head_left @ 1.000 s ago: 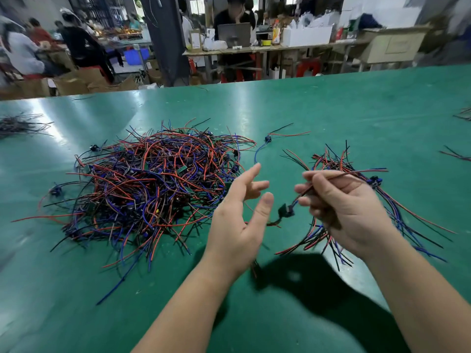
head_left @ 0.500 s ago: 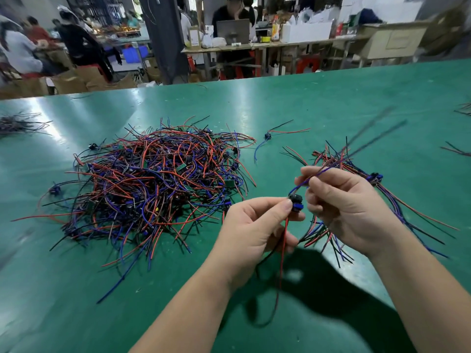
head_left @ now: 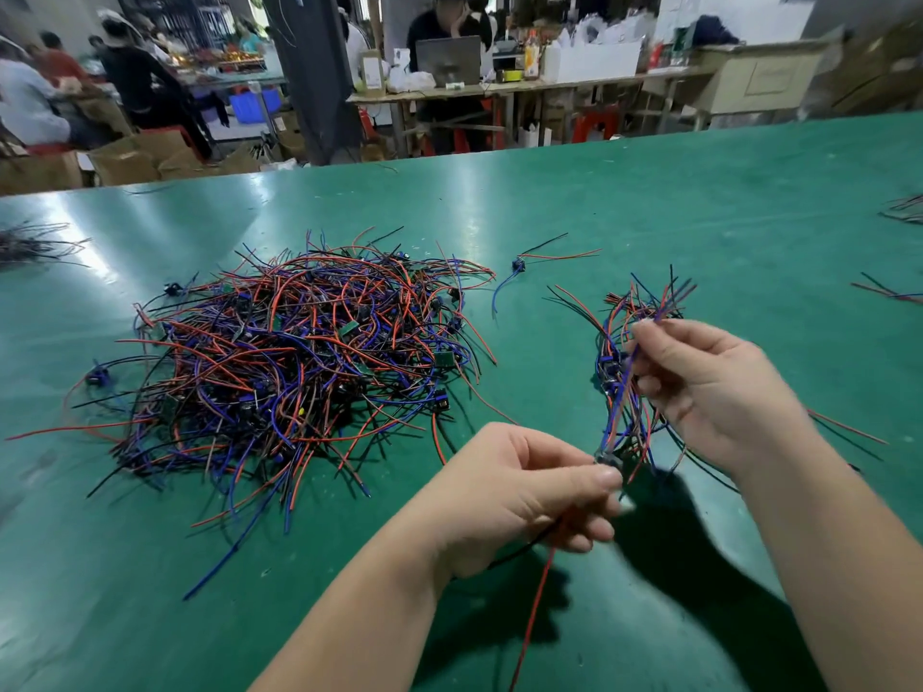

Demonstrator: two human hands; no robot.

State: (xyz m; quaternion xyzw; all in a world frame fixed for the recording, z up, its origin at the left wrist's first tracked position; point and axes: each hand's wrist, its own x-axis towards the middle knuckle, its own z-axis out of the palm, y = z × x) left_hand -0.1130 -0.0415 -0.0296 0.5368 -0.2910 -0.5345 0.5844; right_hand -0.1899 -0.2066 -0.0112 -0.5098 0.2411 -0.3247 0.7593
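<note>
- The left hand (head_left: 519, 496), open a second ago, now pinches the small connector (head_left: 607, 459) — thumb on top.
- The right hand (head_left: 709, 387) has slid up the blue wire (head_left: 619, 397) towards its tip — the hands, close together before, now stand apart.
- The blue wire now runs straight between them.

Single wide-angle view, worn on the head, directed forward and down, left hand (head_left: 519, 496) and right hand (head_left: 714, 392) framed close, green table (head_left: 649, 202) stretched beyond.
</note>
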